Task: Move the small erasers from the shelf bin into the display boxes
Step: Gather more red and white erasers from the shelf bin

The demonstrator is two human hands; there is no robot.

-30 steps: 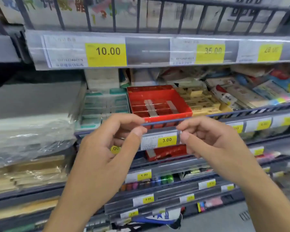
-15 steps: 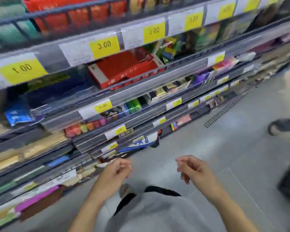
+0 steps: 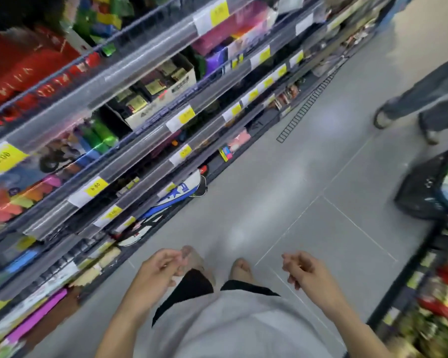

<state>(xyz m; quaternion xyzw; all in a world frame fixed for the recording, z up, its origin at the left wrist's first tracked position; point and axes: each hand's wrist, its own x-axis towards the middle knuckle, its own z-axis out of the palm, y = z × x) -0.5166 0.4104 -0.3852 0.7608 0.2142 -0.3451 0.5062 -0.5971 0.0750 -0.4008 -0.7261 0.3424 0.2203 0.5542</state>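
Both hands low at bottom centre: left hand point(image 3: 157, 267) and right hand point(image 3: 303, 270), grip loosely curled, apparently empty. Erasers not identifiable among blurred shelves point(image 3: 130, 140), upper left; probably between picks.

Open grey floor point(image 3: 308, 182) lies ahead of both hands; stocked shelves point(image 3: 130, 140) close off the left, a rack point(image 3: 424, 293) the right.

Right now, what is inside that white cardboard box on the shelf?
The white cardboard box holds dark packets with gold labels, standing in rows. The blur hides what they are, and the box wall covers their lower parts.
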